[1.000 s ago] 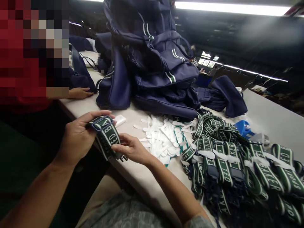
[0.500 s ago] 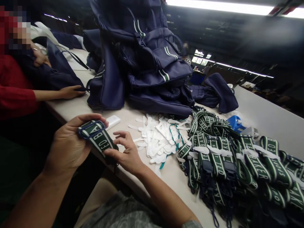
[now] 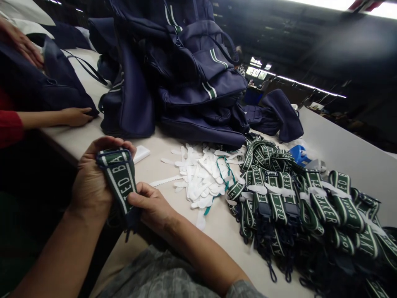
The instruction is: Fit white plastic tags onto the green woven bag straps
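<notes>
A folded green webbing strap (image 3: 120, 180) with white lettering and white edges is held between both my hands, over the table's near edge. My left hand (image 3: 91, 182) wraps round its upper end, by a dark blue slider buckle. Lower down, my right hand (image 3: 151, 205) pinches the strap with the thumb on its face. Dark clips hang from the strap's bottom end. Beside my right hand's fingers a white toothed strip (image 3: 166, 181) reaches toward a heap of white plastic ties (image 3: 201, 178); whether the fingers touch it is unclear.
Bundled green straps (image 3: 279, 194), banded with white ties, cover the table's right side. Navy bags (image 3: 198, 91) are piled at the back. A blue tool or dispenser (image 3: 300, 155) stands behind the straps. At left, a co-worker's hand (image 3: 74, 116) rests by another navy bag (image 3: 58, 91).
My right hand has moved from the strap's edge to a firmer pinch on its lower part. The strap now hangs more upright. The view has shifted slightly, and the co-worker's upper hand has moved.
</notes>
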{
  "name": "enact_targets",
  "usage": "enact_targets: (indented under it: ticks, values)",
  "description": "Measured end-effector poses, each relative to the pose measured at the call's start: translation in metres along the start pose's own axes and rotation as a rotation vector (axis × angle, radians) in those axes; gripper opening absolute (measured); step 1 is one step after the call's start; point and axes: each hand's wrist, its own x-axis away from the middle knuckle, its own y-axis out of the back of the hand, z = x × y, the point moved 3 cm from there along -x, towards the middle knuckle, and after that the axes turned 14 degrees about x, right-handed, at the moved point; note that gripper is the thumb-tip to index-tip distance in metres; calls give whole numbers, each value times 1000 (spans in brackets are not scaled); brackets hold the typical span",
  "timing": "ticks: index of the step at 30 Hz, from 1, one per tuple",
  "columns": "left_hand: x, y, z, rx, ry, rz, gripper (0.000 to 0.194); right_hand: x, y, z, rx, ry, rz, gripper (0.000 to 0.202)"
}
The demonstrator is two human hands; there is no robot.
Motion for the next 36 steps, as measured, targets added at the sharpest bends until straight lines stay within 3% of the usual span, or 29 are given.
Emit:
enact_targets:
  ticks: [4, 6, 8, 10, 13, 15, 19, 24, 26, 30, 33, 36]
  values:
    - [7, -8, 3, -190, -259, -16, 17, 0, 7, 0, 64, 42, -134, 50]
    - [5, -1, 7, -190, -252, -74, 24, 4, 11, 5, 128, 65, -230, 47]
    - [3, 8, 16, -126, -87, -113, 31, 8, 15, 11, 161, 83, -302, 48]
    - [8, 15, 27, -85, 173, -105, 37, 11, 18, 18, 164, 103, -360, 49]
    - [36, 20, 44, -30, 541, -55, 60, 12, 23, 25, 104, 167, -448, 46]
    - [59, 24, 56, -55, 648, -42, 65, 10, 27, 24, 44, 210, -480, 46]
    - [86, 38, 73, -297, 584, -68, 57, 9, 35, 10, 4, 226, -536, 71]
    - [98, 42, 88, -293, 776, -132, 70, 16, 41, -8, 49, 212, -649, 58]
    - [101, 41, 90, -294, 781, -107, 68, 20, 43, -11, 104, 234, -698, 54]
    - [106, 44, 91, -437, 662, -69, 57, 27, 42, -9, 473, 263, -793, 43]
    - [108, 48, 92, -492, 610, -144, 45, 32, 37, -4, 776, 215, -793, 45]
    - [109, 51, 91, -457, 584, -239, 27, 35, 32, 3, 995, 246, -704, 48]
